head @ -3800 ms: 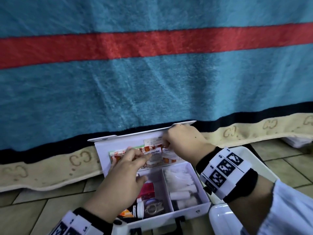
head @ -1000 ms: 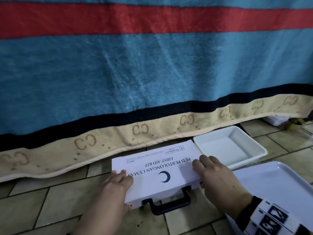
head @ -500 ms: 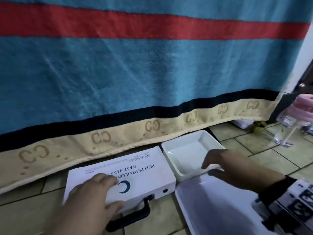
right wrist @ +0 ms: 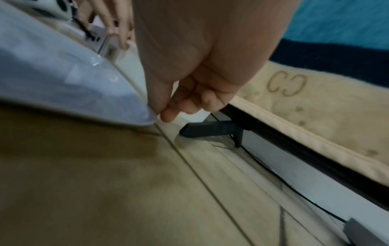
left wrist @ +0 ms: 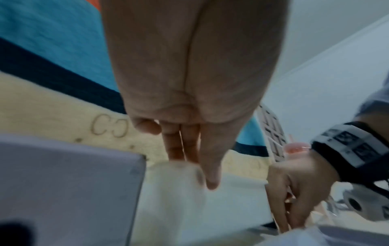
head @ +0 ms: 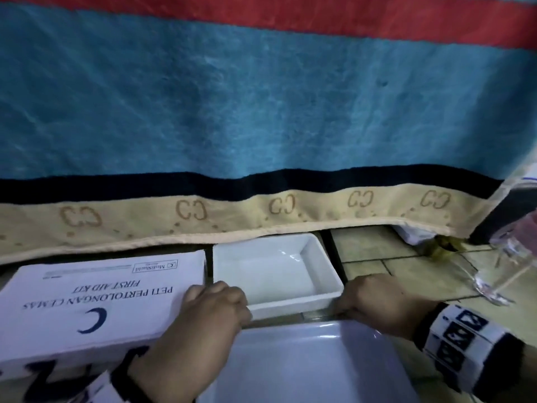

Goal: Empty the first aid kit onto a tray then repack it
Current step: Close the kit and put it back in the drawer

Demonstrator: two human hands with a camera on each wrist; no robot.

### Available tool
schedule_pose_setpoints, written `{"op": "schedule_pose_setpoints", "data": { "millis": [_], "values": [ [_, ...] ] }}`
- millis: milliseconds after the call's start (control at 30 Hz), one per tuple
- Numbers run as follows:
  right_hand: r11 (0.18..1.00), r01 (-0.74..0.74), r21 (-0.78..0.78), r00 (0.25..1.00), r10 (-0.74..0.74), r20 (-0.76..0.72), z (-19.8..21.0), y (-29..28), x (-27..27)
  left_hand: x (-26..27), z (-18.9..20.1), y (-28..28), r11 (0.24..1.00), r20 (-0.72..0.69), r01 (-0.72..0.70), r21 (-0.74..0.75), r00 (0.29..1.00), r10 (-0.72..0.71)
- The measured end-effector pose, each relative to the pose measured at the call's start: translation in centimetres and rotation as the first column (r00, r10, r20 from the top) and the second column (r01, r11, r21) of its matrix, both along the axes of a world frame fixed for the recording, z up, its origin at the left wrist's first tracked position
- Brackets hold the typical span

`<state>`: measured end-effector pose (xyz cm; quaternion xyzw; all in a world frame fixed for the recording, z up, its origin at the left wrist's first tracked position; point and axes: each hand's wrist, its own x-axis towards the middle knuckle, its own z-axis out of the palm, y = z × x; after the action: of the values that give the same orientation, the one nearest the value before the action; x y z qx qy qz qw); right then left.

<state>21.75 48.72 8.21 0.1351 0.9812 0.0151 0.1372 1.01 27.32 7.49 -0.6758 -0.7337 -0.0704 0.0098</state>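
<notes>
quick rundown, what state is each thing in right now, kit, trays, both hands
first aid kit: lid closed, flat on the floor
deep white tray: empty, held at both near corners
flat tray: nothing on the visible part
left hand: grips the deep tray's near left corner
right hand: grips its near right corner

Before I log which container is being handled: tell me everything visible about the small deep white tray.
The small deep white tray is rectangular, glossy, plastic-looking, with tall walls and nothing inside. It sits flat on the tiled floor beside the closed first aid kit. The left hand and right hand grip its near corners.
</notes>
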Motion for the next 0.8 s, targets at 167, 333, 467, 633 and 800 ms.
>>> {"op": "schedule_pose_setpoints", "data": {
  "millis": [167, 333, 467, 633, 800],
  "values": [
    [0.976, -0.186, 0.111, 0.983, 0.185, 0.02, -2.1, 1.4, -0.4, 0.0, 2.2, 0.0, 0.968, 0.171, -0.161, 0.195, 0.977, 0.128],
    [0.979, -0.09, -0.184, 0.969, 0.043, -0.245, -0.1, 2.3, -0.1, -0.5, 3.4, 0.9, 0.878, 0.4, -0.356, 0.321, 0.891, 0.215],
    [0.884, -0.102, -0.456, 0.883, -0.13, -0.45, 2.5, 2.5, 3.0, -0.5, 3.8, 1.2, 0.858, 0.483, -0.435, 0.271, 0.833, 0.27],
    [0.582, -0.141, -0.801, 0.779, -0.434, -0.452, 5.6, 4.4, 8.9, 0.2, 2.1, 1.2, 0.93, 0.442, -0.332, 0.156, 0.866, 0.235],
    [0.331, -0.189, -0.925, 0.491, -0.784, -0.38, 5.9, 5.5, 9.0, 0.9, 0.8, 1.1, 0.98, 0.427, -0.198, 0.0, 0.886, 0.18]
  ]
}}
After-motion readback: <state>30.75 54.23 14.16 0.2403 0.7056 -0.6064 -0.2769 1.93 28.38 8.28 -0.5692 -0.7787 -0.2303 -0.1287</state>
